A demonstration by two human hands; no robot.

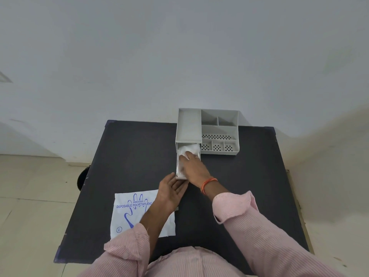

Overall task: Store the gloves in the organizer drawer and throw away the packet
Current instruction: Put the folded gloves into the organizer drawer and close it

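Observation:
A grey organizer [219,130] stands at the far edge of the black table [129,156]. Its drawer [180,177] is pulled out toward me and holds a crumpled bundle of clear gloves [185,150]. My right hand [194,166] lies flat on the gloves inside the drawer, fingers spread. Fingers straight, my left hand [171,191] rests against the drawer's front end. The flat white packet [129,212], printed with a blue hand and "DISPOSABLE POLYETHYLENE", lies on the table near left, partly under my left forearm.
The organizer's right half has several open compartments [218,145], some with perforated floors. A dark round object [82,177] shows on the floor past the table's left edge. A wall rises right behind the organizer.

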